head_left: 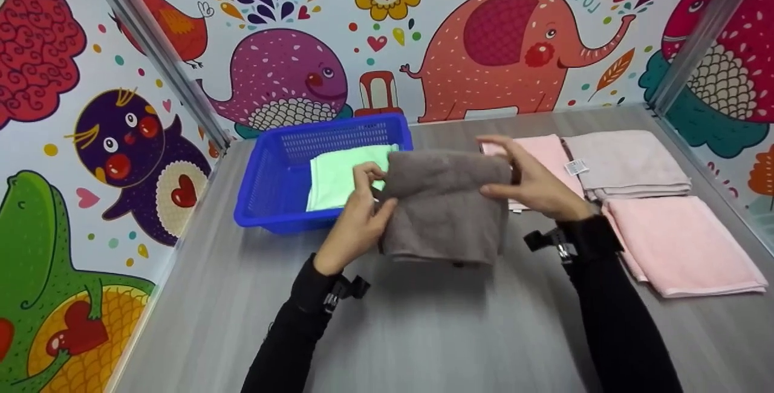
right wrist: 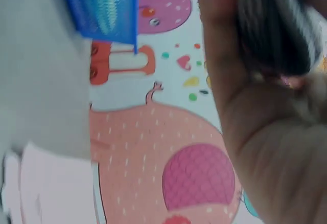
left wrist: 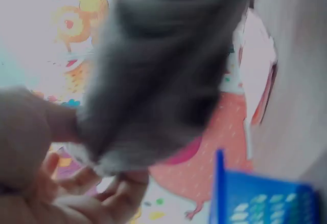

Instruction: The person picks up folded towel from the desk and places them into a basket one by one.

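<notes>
1. While I hold the grey towel (head_left: 444, 205) up off the table (head_left: 423, 332), my left hand (head_left: 357, 217) pinches its left edge, fingers curled round the cloth, and my right hand (head_left: 532, 184) clamps its right edge, thumb below and fingers over the top.
2. It hangs folded between my hands, at 12 o'clock from me, its lower edge drooping close to the table; whether it touches I cannot tell.
3. I judge it light and soft: it sags under its own weight, so it has no stiffness to lean on. It should not slip, being plush, but its layers could slide apart.
4. Best hold, I think, is on the two side edges through all layers, as now; a grip on one layer would let the fold open.
5. At 10 o'clock stands the blue basket (head_left: 266, 199) with a green towel (head_left: 338, 175) in it. At 2 o'clock lie a pink towel (head_left: 553, 154) and a pale towel (head_left: 629, 163), and at 3 o'clock another pink one (head_left: 683, 245).
</notes>
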Available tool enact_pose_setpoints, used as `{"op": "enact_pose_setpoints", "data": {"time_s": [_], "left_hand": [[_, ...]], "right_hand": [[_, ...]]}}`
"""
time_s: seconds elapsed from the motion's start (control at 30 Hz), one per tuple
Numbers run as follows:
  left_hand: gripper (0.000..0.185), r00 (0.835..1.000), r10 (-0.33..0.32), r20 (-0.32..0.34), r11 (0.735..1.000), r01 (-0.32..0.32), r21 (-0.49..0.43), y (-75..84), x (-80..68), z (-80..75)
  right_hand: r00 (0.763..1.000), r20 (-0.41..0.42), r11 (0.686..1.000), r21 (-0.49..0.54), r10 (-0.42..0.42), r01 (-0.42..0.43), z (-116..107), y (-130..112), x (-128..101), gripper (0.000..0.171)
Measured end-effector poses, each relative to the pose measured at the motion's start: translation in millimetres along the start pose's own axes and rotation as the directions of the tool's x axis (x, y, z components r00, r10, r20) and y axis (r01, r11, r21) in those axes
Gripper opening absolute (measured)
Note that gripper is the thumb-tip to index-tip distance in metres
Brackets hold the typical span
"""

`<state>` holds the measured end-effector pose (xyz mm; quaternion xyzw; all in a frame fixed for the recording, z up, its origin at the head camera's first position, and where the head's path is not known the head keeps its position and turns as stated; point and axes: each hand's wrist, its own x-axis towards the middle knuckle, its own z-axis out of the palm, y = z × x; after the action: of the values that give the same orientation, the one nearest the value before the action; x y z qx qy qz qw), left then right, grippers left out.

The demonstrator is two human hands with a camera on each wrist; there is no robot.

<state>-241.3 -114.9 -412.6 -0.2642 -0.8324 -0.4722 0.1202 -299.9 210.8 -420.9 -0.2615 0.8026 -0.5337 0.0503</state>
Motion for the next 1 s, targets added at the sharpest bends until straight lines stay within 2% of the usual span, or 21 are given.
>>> {"op": "enact_pose_setpoints", "data": {"time_s": [0.1,0.13,0.23,0.33,0.47,0.63,0.83,0.93,1.0], "left_hand": [[0.016,0.995,0.05,-0.09,0.996,-0.043,0.074,-3.4,4.5,-11.6],[0.015,0.991,0.063,-0.118,0.994,-0.052,0.098,-5.0,5.7,-15.6],[0.025,0.977,0.072,-0.199,0.991,-0.048,0.123,-10.7,8.3,-27.9],[0.03,0.963,0.051,-0.263,0.996,-0.029,0.086,-16.8,9.5,-39.0],[0.042,0.958,0.011,-0.288,0.999,0.001,0.041,-23.5,9.5,-48.5],[0.054,0.953,0.006,-0.302,0.997,0.016,0.072,-29.0,9.2,-56.2],[0.055,0.925,0.003,-0.379,0.992,0.046,0.12,-41.8,9.1,-67.3],[0.057,0.912,-0.019,-0.41,0.99,0.075,0.12,-52.7,8.6,-71.7],[0.058,0.91,-0.038,-0.413,0.988,0.096,0.12,-62.0,8.2,-73.9]], "right_hand": [[0.996,-0.084,0.994,0.108,-0.016,0.025,9.8,-9.9,19.6,0.075],[0.994,-0.102,0.99,0.132,-0.025,0.038,13.7,-13.8,25.8,0.072],[0.986,-0.154,0.979,0.181,-0.063,0.091,25.8,-25.8,43.4,0.061],[0.969,-0.216,0.97,0.181,-0.12,0.16,36.7,-35.3,60.7,0.048],[0.954,-0.259,0.957,0.205,-0.149,0.205,48.1,-42.9,81.1,0.036],[0.964,-0.252,0.937,0.305,-0.091,0.168,58.2,-46.9,98.7,0.032],[0.962,-0.263,0.951,0.274,-0.07,0.144,75.4,-48.1,118.5,0.03],[0.974,-0.223,0.958,0.27,-0.035,0.097,84.6,-46.3,130.1,0.034],[0.983,-0.184,0.964,0.263,0.009,0.04,89.8,-44.1,138.2,0.037]]}}
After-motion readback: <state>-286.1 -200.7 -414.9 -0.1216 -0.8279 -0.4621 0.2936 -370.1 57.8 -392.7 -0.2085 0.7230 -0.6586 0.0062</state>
